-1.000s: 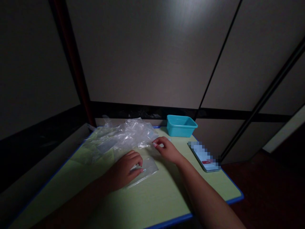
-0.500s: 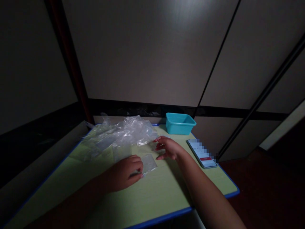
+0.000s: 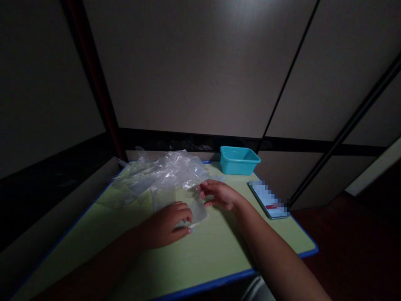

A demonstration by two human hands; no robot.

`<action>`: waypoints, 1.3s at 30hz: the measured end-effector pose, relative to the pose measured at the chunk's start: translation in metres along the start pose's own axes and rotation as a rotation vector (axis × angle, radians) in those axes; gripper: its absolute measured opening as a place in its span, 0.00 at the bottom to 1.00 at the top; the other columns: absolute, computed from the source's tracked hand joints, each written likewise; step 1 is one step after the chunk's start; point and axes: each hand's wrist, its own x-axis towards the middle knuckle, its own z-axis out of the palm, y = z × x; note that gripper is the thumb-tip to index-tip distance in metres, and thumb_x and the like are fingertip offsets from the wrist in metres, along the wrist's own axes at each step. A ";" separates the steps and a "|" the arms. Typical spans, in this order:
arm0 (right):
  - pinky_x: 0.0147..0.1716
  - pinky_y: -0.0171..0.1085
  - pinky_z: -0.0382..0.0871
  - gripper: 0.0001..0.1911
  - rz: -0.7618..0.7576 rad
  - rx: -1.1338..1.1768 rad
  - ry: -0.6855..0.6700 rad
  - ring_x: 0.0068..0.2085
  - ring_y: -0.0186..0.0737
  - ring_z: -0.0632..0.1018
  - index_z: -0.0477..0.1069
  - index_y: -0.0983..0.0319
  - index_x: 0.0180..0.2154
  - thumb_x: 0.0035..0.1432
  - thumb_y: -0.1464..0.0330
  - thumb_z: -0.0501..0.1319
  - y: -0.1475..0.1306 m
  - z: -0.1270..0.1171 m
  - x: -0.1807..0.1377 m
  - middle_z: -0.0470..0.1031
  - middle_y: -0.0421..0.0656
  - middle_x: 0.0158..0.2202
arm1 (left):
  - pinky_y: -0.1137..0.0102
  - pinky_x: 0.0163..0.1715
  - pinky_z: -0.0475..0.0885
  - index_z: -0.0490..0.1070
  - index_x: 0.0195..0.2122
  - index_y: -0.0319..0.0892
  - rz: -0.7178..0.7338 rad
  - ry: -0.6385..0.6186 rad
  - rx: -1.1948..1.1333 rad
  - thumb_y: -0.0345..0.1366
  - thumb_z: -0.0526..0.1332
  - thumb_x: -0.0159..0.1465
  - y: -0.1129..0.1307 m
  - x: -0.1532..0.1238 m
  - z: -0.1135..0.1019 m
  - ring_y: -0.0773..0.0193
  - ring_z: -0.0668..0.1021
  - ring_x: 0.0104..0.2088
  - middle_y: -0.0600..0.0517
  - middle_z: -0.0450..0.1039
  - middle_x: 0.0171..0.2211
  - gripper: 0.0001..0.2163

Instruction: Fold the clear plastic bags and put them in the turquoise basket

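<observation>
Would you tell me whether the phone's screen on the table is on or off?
On: the phone lies face up on the table, its screen glowing pale with a red band.

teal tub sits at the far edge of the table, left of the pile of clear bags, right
Not left: the head view shows the teal tub at the far edge of the table, to the right of the pile of clear bags.
</observation>
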 end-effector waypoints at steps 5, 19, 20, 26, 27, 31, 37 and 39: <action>0.26 0.30 0.62 0.18 -0.002 -0.095 -0.211 0.32 0.33 0.72 0.70 0.63 0.40 0.57 0.56 0.58 0.006 0.000 0.000 0.72 0.43 0.34 | 0.68 0.40 0.65 0.68 0.41 0.43 -0.028 0.045 -0.049 0.33 0.55 0.60 0.000 0.001 0.003 0.60 0.70 0.39 0.50 0.68 0.38 0.08; 0.31 0.34 0.62 0.22 -0.133 -0.013 -0.202 0.27 0.32 0.71 0.72 0.65 0.34 0.48 0.52 0.64 0.017 0.003 0.009 0.71 0.39 0.25 | 0.54 0.57 0.57 0.52 0.61 0.40 -0.137 0.288 0.112 0.41 0.57 0.59 -0.003 0.008 0.018 0.49 0.61 0.59 0.39 0.55 0.61 0.29; 0.31 0.34 0.62 0.22 -0.148 -0.004 -0.190 0.27 0.33 0.71 0.72 0.65 0.33 0.47 0.52 0.64 0.017 0.004 0.009 0.71 0.39 0.25 | 0.53 0.57 0.55 0.48 0.63 0.40 -0.151 0.277 0.109 0.42 0.57 0.59 -0.002 0.009 0.022 0.49 0.59 0.60 0.39 0.52 0.62 0.32; 0.33 0.35 0.63 0.22 -0.192 0.042 -0.066 0.29 0.34 0.71 0.71 0.64 0.33 0.47 0.51 0.64 0.010 0.011 0.005 0.72 0.40 0.26 | 0.52 0.57 0.56 0.32 0.65 0.34 -0.270 0.296 0.013 0.43 0.58 0.59 -0.001 0.013 0.033 0.47 0.57 0.61 0.34 0.49 0.63 0.42; 0.33 0.35 0.64 0.22 -0.203 0.057 -0.057 0.30 0.34 0.72 0.71 0.64 0.33 0.47 0.51 0.64 0.009 0.012 0.004 0.72 0.40 0.27 | 0.53 0.57 0.56 0.32 0.65 0.34 -0.282 0.311 -0.009 0.43 0.58 0.59 -0.002 0.013 0.034 0.47 0.57 0.61 0.34 0.49 0.63 0.42; 0.35 0.36 0.65 0.22 -0.244 0.122 -0.066 0.32 0.35 0.72 0.70 0.63 0.37 0.50 0.52 0.62 0.004 0.018 -0.002 0.72 0.41 0.29 | 0.56 0.59 0.54 0.42 0.65 0.37 -0.247 0.331 -0.099 0.39 0.55 0.61 -0.006 0.012 0.035 0.51 0.57 0.62 0.40 0.50 0.63 0.34; 0.40 0.39 0.67 0.21 -0.297 0.247 -0.064 0.37 0.37 0.74 0.69 0.62 0.40 0.52 0.52 0.60 -0.002 0.020 -0.006 0.74 0.43 0.32 | 0.60 0.62 0.44 0.53 0.62 0.42 -0.239 0.333 -0.345 0.38 0.50 0.65 -0.006 0.014 0.026 0.58 0.54 0.63 0.50 0.49 0.64 0.24; 0.42 0.40 0.67 0.21 -0.305 0.274 -0.050 0.38 0.38 0.74 0.69 0.61 0.41 0.53 0.53 0.60 -0.003 0.020 -0.006 0.74 0.44 0.33 | 0.60 0.62 0.42 0.56 0.61 0.41 -0.256 0.331 -0.441 0.40 0.50 0.65 -0.005 0.016 0.021 0.58 0.54 0.63 0.49 0.51 0.63 0.23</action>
